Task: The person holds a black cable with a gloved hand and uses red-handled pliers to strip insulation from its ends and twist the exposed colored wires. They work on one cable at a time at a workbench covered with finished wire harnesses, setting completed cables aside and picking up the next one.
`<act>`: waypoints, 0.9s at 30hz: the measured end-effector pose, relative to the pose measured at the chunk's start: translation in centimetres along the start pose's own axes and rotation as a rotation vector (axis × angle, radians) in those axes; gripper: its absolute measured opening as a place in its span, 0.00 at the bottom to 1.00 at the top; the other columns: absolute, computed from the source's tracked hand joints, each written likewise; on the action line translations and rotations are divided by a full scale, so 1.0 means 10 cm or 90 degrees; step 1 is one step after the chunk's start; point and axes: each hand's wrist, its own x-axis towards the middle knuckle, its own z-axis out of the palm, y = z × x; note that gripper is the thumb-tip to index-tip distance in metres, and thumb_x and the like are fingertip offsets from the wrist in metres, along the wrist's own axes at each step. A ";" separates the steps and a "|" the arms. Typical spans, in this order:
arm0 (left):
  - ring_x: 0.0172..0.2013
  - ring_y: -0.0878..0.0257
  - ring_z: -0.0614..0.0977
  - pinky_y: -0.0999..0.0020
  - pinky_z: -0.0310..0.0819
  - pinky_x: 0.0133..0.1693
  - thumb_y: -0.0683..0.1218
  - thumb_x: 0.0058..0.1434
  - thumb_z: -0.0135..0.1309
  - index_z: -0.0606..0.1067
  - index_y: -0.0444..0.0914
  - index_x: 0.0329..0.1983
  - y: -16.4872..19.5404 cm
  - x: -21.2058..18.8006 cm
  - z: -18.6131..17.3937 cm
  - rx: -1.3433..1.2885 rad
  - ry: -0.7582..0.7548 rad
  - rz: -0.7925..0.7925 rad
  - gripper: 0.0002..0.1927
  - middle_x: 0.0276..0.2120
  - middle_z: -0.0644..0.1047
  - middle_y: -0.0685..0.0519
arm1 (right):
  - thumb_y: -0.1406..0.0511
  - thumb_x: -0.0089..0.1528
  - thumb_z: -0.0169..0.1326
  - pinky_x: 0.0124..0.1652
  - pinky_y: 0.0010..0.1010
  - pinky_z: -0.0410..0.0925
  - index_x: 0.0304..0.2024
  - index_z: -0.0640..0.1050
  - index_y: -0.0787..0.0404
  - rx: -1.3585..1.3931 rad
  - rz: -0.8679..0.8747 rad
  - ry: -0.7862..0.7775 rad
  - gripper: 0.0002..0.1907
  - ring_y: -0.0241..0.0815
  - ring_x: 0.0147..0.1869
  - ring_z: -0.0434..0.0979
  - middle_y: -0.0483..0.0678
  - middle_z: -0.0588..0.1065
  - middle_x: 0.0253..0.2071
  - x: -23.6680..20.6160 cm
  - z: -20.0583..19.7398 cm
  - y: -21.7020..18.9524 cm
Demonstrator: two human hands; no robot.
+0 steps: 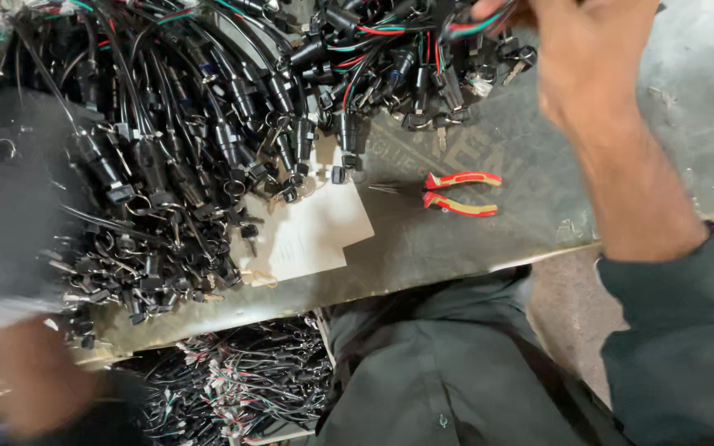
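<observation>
**A:** Right hand (592, 70) is up at one o'clock, reaching into the far edge of the heap of wired connectors (208, 140). The fingertips run off the top of the frame, but they look pinched narrow on a red, green and black wire bundle (477, 25).

**B:** And that bundle, where does it sit?

**A:** Top of the pile, around twelve to one o'clock, just beyond the small keys (440, 132) lying at the heap's near edge. I'd judge it light and floppy: thin insulated leads, stiff only at the black plastic plug bodies.

**B:** So grab the plug, not the wire?

**A:** That's my read. The leads tangle with their neighbours, and pulling on a wire would likely drag others along. The hard black housing gives a firmer, less slippery hold.

**B:** Left hand?

**A:** Left hand (30, 384) is down at eight o'clock, badly blurred at the table (539, 206) edge. I cannot tell whether its fingers are spread or closed, or whether it holds anything.

**B:** Anything else close by?

**A:** Red-handled pliers (460, 192) lie at centre, untouched, beside a white card (316, 231).
</observation>
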 end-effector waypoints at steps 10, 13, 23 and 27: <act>0.41 0.68 0.81 0.71 0.78 0.47 0.52 0.63 0.60 0.78 0.35 0.51 1.59 -0.91 0.87 -0.854 -0.630 -0.243 0.19 0.40 0.82 0.50 | 0.71 0.76 0.47 0.43 0.40 0.74 0.65 0.64 0.64 0.388 0.229 0.067 0.15 0.48 0.37 0.78 0.54 0.75 0.36 -1.13 0.47 -0.60; 0.44 0.69 0.79 0.70 0.76 0.50 0.50 0.66 0.58 0.77 0.34 0.51 1.61 -1.17 0.94 -0.987 -0.552 -0.224 0.16 0.42 0.79 0.51 | 0.68 0.80 0.46 0.35 0.36 0.70 0.57 0.70 0.69 0.566 0.265 0.109 0.09 0.43 0.30 0.73 0.51 0.74 0.32 -1.19 0.57 -0.77; 0.40 0.65 0.75 0.67 0.71 0.43 0.48 0.76 0.51 0.74 0.35 0.49 1.35 -1.45 0.87 -1.236 -0.347 -0.535 0.10 0.41 0.76 0.52 | 0.70 0.67 0.55 0.40 0.35 0.75 0.48 0.75 0.66 0.005 -0.047 -0.360 0.08 0.45 0.39 0.83 0.50 0.79 0.39 -1.67 0.74 -1.05; 0.36 0.63 0.75 0.67 0.70 0.39 0.49 0.77 0.51 0.74 0.35 0.45 1.05 -1.36 0.77 -1.360 -0.147 -0.499 0.12 0.38 0.76 0.53 | 0.67 0.61 0.61 0.27 0.41 0.68 0.42 0.75 0.66 -0.347 -0.099 -0.370 0.11 0.49 0.29 0.79 0.49 0.77 0.30 -1.63 0.78 -0.89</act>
